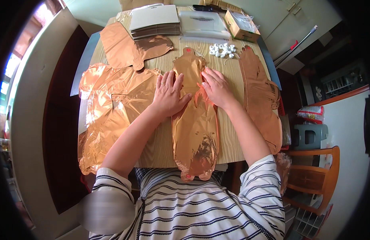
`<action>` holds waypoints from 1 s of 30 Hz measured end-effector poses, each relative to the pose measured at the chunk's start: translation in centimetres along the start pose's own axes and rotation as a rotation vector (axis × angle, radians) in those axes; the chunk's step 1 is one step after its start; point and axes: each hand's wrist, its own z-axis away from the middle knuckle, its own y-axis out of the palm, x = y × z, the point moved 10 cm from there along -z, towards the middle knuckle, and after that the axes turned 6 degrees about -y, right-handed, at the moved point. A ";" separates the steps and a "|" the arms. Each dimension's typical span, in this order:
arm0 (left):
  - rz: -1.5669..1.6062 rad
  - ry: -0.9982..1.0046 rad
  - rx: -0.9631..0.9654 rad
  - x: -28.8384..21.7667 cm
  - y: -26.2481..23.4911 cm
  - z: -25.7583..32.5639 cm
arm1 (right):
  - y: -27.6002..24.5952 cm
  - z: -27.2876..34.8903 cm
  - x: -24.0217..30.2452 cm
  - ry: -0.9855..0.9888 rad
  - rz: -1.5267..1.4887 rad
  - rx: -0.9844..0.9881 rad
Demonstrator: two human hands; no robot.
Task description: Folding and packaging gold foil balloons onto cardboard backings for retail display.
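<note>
A folded copper-coloured foil balloon [193, 120] lies flat and lengthwise on the wooden table [229, 140] in front of me. Its lower end hangs over the near edge. My left hand [169, 93] rests palm down at the balloon's left edge, fingers spread. On the right edge my right hand [217, 87] lies with its fingers extended along the foil, beside a crumpled orange-red fold. To the left spreads a large wrinkled sheet of copper foil [121, 104], with a flat foil piece [117, 47] beyond it. Another folded foil balloon [259, 92] lies at the right.
At the back are a stack of white-topped cards [155, 18], transparent plastic bags [205, 25] and a cardboard box [243, 28] holding plastic. Small white rolls [223, 50] lie in front of them. A wooden chair [309, 178] and a grey stool [311, 135] stand to the right.
</note>
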 end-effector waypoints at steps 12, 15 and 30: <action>-0.054 0.043 -0.089 -1.2 -1.9 2.8 | 0.5 0.1 0.0 0.045 0.030 0.063; -0.059 0.059 -0.065 -1.1 -1.4 3.7 | 0.7 0.0 -0.1 0.079 0.012 0.110; -0.176 0.027 -0.024 -0.5 -0.2 3.7 | -3.7 0.4 12.1 -0.209 -0.088 0.101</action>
